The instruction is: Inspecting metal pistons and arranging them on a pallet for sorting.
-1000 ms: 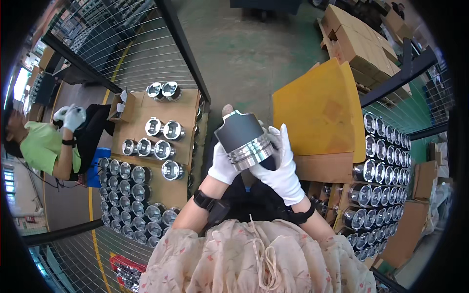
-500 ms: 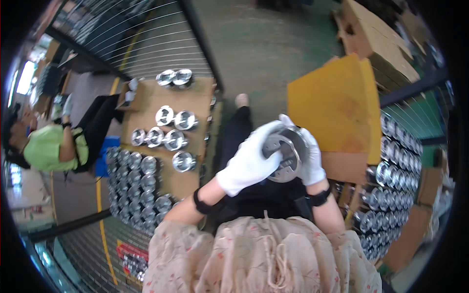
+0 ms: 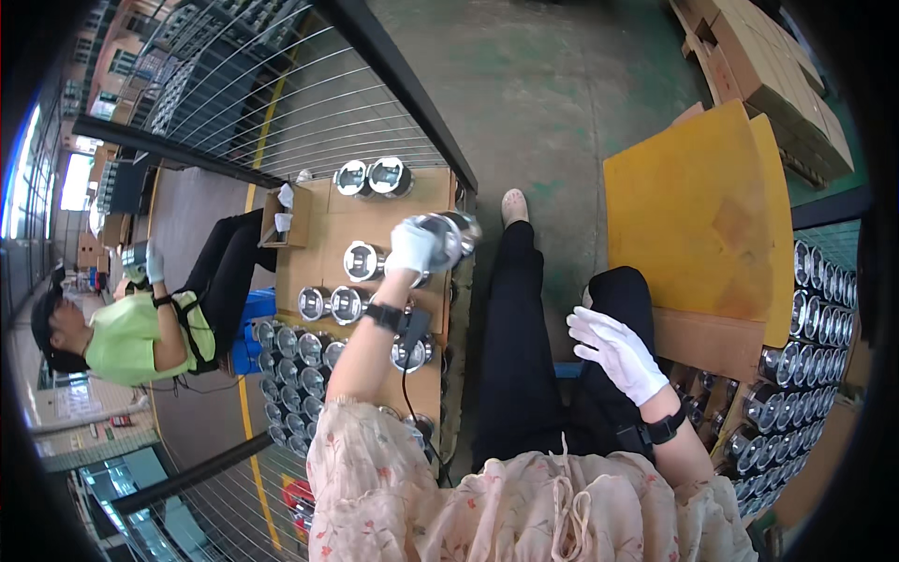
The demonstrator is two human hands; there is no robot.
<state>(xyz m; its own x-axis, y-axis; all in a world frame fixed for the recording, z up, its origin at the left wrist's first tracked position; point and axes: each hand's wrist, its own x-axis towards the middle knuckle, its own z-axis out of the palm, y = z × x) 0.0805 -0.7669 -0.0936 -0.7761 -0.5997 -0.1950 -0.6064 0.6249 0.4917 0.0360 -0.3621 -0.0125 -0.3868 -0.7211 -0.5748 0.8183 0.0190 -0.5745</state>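
Observation:
In a white glove, my left hand (image 3: 410, 249) is closed around a shiny metal piston (image 3: 451, 238), slightly blurred, above the right side of a cardboard sheet (image 3: 323, 255). Its fingertips are partly hidden by the piston. On the sheet below stand more pistons, among them one (image 3: 361, 261) just left of the hand and a far pair (image 3: 390, 176). My right hand (image 3: 618, 356), also gloved in white, hovers above my right thigh with nothing in it. Its fingers are stretched out.
Pistons in dense rows (image 3: 298, 375) stand at the left; others are stacked in a rack (image 3: 796, 403) at the right. A yellow board (image 3: 693, 215) leans by my right leg. Wire mesh with a dark frame bar (image 3: 398, 84) borders the sheet. A co-worker (image 3: 140, 337) sits at the far left.
My left hand has carried the piston from in front of me leftward over the cardboard sheet. My right hand has let go of it and dropped nearer my lap. The view has shifted.

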